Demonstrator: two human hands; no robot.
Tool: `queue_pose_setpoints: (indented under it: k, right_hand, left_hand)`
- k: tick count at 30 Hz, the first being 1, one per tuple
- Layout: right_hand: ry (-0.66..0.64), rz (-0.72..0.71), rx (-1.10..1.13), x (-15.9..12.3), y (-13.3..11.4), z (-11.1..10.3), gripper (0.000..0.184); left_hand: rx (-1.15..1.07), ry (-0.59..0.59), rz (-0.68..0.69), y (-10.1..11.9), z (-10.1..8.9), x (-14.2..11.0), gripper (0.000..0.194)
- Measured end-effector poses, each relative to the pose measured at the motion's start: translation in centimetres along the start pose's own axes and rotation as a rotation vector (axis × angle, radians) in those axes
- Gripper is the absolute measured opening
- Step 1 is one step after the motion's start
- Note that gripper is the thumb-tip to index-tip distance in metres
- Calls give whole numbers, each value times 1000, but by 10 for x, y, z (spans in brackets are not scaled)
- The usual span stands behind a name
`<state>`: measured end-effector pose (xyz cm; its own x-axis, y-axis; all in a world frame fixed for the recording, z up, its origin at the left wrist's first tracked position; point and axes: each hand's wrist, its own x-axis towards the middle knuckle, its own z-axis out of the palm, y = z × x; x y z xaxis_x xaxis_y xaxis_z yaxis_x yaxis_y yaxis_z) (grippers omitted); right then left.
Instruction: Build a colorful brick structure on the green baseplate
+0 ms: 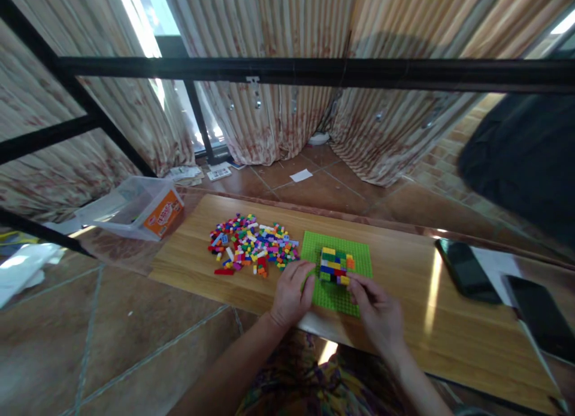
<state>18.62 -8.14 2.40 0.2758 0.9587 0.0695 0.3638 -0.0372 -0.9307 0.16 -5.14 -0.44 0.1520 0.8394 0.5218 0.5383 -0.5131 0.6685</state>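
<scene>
Wooden table (404, 272), tiled floor (148, 320); curtains (296, 20) at 12 o'clock. Brick build (331, 264) on green baseplate (335, 239); left hand (291, 293) loosely curled at build's 8 o'clock, right hand (381, 314) nearly closed at 4 (whether either grips: cannot tell). Tub (123, 225), 9 o'clock: orange label (163, 214), lettering illegible.

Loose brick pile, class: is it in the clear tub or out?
Out: the brick pile lies on the wooden table, apart from the clear tub.

baseplate (335, 297): bright green | brick build (332, 265): yellow, blue, white, green, red, orange | loose bricks (256, 245): multicolour | tabletop (399, 278): light-brown wood grain | curtains (291, 32): beige stripes, reddish blotches | box label (164, 214): orange | rail (314, 72): black
</scene>
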Motion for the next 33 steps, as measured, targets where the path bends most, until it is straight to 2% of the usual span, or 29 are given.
queue_pose_setpoints:
  k: [4,9,12,16,19,22,26,29,33]
  right_hand:
    - [-141,-104,-71,-23,1,20,28]
    - [-377,-254,-150,-39,-6,46,27]
    - [-492,-352,-210,-42,-14,61,26]
    - [-567,-424,-321,-41,-21,80,24]
    - [-636,-439,-416,-37,-25,95,24]
    - [-692,-484,-461,-32,-30,111,24]
    - [-736,-548,-485,-20,-37,130,23]
    - [-713,-569,-518,-10,-39,139,23]
    - [-627,-519,-539,-5,-39,140,25]
  left_hand:
    - [94,42,-28,-10,-29,-15,27]
    - [242,122,-116,-31,-71,-35,23]
    - [328,183,-183,-43,-92,-49,22]
    - [470,280,-325,-60,-118,-61,22]
    - [577,275,-416,-71,-134,-61,25]
    - [612,209,-421,-78,-142,-57,24]
    - [570,159,-400,-80,-145,-51,14]
    - [519,135,-383,-79,-146,-50,11]
    - [437,89,-392,-71,-144,-53,10]
